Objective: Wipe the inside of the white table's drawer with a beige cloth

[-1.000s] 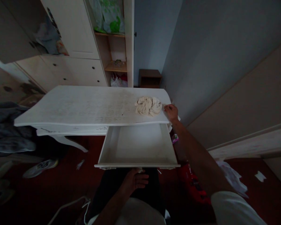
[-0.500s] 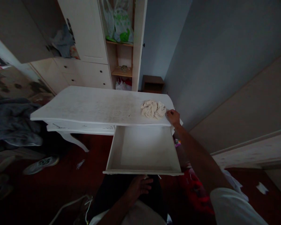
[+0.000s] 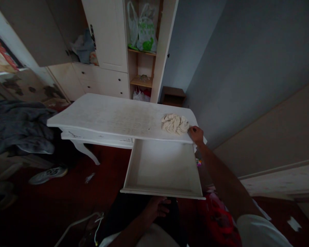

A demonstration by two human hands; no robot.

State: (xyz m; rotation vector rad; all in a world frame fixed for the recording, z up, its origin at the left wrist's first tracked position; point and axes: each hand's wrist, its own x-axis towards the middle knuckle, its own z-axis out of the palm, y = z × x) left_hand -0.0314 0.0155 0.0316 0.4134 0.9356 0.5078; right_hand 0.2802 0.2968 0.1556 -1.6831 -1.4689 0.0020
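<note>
Left hand (image 3: pixel 158 209) sits low at my end of the view, fingers loosely curled and spread just below the drawer front; shadow and the panel's edge hide the contact, so I cannot tell whether it grips anything. Directly beyond that hand stands the task's piece, a shallow off-white rectangular wooden drawer (image 3: pixel 164 168), open, its bare inside facing up. Its front panel (image 3: pixel 162 194) points back toward the wearer's lap, and that panel's long axis runs left to right above the left hand, dipping slightly toward the right end. Both side walls run away from the hand into a long white-painted wooden desk (image 3: pixel 103 111) with a curved leg (image 3: pixel 86 151) off to the left.

Beyond the drawer's far right corner I have the right hand (image 3: pixel 196 134), fingers bent at the desk's right edge; I cannot tell from this angle whether they clasp anything. Just left of it lies 1 crumpled cream fabric cloth (image 3: pixel 175 124); whether they touch is unclear. From the right hand, the desk's long axis stretches leftward across grey smudges. Right of the left hand, 1 glossy red bag (image 3: pixel 218 219) rests on the dark red floor (image 3: pixel 110 161).
</note>
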